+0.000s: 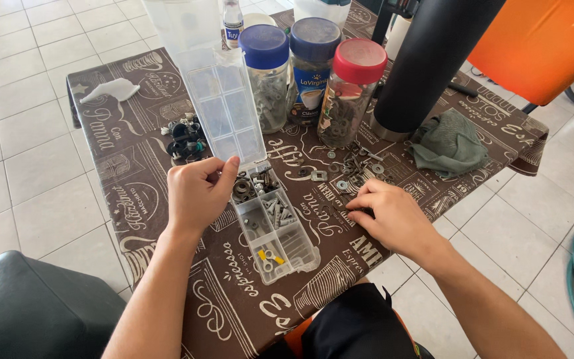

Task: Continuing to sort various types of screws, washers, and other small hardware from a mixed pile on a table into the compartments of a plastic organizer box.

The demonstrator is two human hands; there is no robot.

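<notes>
A clear plastic organiser box (pixel 275 229) lies open on the brown printed tablecloth (pixel 167 166), its compartments holding washers, screws and a few yellow pieces. Its clear lid (pixel 227 110) stands propped up behind it. My left hand (pixel 197 193) rests against the box's left edge, fingers curled, thumb up near the hinge. My right hand (pixel 393 216) lies palm down to the right of the box, fingertips pressed on the cloth at a small piece I cannot make out. A scatter of loose washers and nuts (pixel 350 169) lies just beyond that hand.
Three jars of hardware stand at the back: two with blue lids (pixel 264 46) (pixel 313 36), one with a red lid (pixel 360 60). A black cylinder (pixel 426 66), a green rag (pixel 448 143), a pile of black parts (pixel 184 136) and a white object (pixel 111 90) also sit here. An orange chair (pixel 543 46) is far right.
</notes>
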